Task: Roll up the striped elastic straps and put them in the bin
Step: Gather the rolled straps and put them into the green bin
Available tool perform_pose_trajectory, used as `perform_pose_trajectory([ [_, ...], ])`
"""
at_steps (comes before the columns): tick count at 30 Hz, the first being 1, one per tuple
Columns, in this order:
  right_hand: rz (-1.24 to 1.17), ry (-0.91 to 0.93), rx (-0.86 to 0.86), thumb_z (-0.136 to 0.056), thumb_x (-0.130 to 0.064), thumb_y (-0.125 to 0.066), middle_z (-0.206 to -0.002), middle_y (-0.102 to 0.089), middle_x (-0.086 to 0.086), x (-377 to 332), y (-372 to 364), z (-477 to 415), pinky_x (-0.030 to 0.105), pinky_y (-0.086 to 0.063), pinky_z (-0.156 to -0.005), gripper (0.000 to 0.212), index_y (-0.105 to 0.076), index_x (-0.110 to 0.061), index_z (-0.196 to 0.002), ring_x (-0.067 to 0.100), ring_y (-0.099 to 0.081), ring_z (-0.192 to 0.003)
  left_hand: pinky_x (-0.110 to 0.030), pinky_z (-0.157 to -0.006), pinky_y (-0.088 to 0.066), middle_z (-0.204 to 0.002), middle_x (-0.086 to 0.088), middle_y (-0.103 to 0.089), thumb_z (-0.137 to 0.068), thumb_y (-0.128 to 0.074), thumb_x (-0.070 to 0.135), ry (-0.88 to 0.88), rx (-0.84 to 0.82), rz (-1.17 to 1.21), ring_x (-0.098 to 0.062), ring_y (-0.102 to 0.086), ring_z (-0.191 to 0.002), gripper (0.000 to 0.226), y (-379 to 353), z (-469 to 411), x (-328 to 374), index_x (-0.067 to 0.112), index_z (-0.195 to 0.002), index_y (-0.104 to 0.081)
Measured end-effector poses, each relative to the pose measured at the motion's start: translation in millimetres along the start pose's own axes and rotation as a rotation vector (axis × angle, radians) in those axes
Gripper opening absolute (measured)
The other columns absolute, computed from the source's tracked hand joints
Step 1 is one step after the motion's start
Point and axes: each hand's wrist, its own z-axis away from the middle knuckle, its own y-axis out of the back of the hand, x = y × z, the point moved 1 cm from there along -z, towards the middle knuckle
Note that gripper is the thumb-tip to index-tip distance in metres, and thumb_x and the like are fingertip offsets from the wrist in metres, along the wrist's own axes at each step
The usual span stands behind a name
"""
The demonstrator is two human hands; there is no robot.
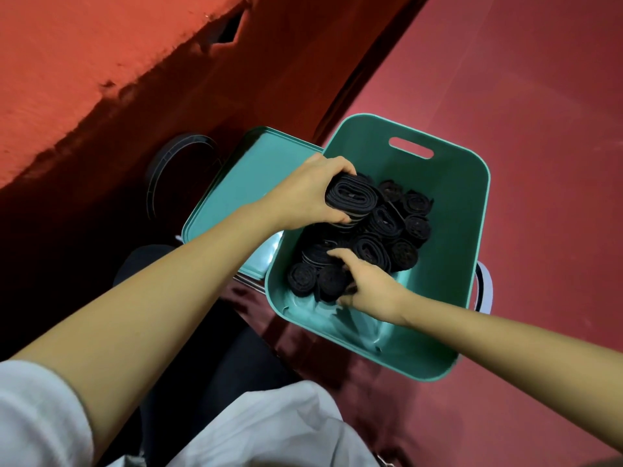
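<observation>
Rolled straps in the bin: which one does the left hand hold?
The large flattened oval roll at the pile's far-left side, gripped by the left hand. The other rolls lie in the teal bin, mostly smaller and rounder.

Teal lid point(249, 183) lying flat; dark round object point(168, 163) left of it; red floor point(539, 96); orange wall point(84, 62).

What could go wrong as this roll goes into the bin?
The rolled strap in the left hand looks loosely wound, so it may uncoil once released. The right hand rests on the pile of rolls in the bin, crowding the landing spot; the new roll could knock others loose.
</observation>
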Motion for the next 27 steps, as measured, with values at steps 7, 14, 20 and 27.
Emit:
perform_pose_trajectory([
  [7,-0.022,0.117,0.56,-0.07,-0.01,-0.081,-0.108,-0.035,0.001,-12,55,38,0.041,-0.042,-0.088,0.056,-0.041,-0.017,-0.108,0.024,-0.045,-0.095,-0.04,-0.11,-0.028,-0.117,0.002,-0.052,-0.066,-0.084,0.03,-0.026,0.025,-0.071,-0.015,-0.048,-0.112,0.06,-1,-1,5,0.018,-0.118,-0.057],
  [14,0.101,0.07,0.593,-0.062,-0.034,-0.088,-0.146,-0.028,0.005,-25,100,35,0.047,-0.024,-0.112,0.103,-0.031,-0.018,-0.146,0.024,-0.025,-0.136,-0.017,-0.093,-0.039,-0.116,-0.001,-0.058,-0.068,-0.085,0.022,-0.095,-0.006,0.047,-0.01,-0.053,-0.105,0.061,10,-1,36,0.011,-0.121,-0.058],
  [20,0.448,0.137,0.538,-0.056,-0.065,-0.076,-0.159,-0.015,0.01,-27,122,40,0.048,-0.003,-0.118,0.111,-0.033,-0.017,-0.147,0.027,-0.009,-0.148,-0.028,-0.094,-0.044,-0.117,0.001,-0.057,-0.067,-0.086,0.023,-0.047,-0.036,0.111,-0.013,-0.057,-0.108,0.076,12,9,42,0.02,-0.129,-0.042],
  [27,0.097,0.078,0.258,-0.073,-0.033,-0.081,-0.115,-0.062,-0.005,-36,116,47,0.027,-0.044,-0.092,0.08,-0.037,-0.024,-0.139,0.016,-0.058,-0.109,-0.039,-0.086,-0.048,-0.111,0.003,-0.059,-0.067,-0.082,0.018,-0.063,-0.044,0.136,-0.015,-0.06,-0.1,0.068,0,18,49,0.019,-0.121,-0.042],
])
